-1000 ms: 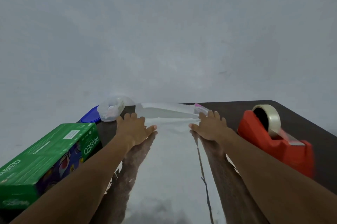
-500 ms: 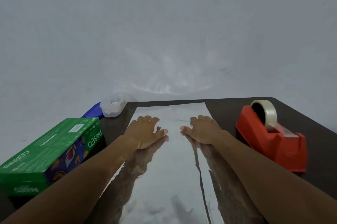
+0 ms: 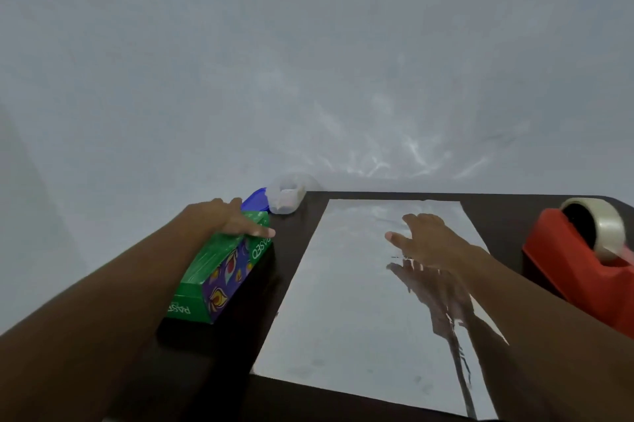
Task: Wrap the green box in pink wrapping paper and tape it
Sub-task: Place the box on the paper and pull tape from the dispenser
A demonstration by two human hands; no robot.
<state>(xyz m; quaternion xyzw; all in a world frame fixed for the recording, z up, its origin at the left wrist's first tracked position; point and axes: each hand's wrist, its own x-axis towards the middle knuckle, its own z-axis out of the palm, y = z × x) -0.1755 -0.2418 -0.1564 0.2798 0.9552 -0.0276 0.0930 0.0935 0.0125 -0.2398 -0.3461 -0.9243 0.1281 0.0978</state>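
The wrapping paper (image 3: 346, 287) lies flat on the dark table (image 3: 295, 270), shiny silver side up, mirroring my right arm. The green box (image 3: 219, 270) lies left of the sheet, its long side running away from me. My left hand (image 3: 226, 220) rests on the box's far top end, thumb stretched along the edge nearest the paper. My right hand (image 3: 425, 241) hovers over the far right part of the sheet, fingers spread and relaxed, holding nothing. A red tape dispenser (image 3: 579, 267) with a roll of clear tape stands to the right of the sheet.
A clear plastic container (image 3: 288, 196) with a blue lid (image 3: 255, 203) beside it sits at the table's far left corner. A pale wall rises right behind the table's far edge.
The paper has been rolled out flat. My left hand left the sheet and went left onto the green box. My right hand lifted slightly off the paper.
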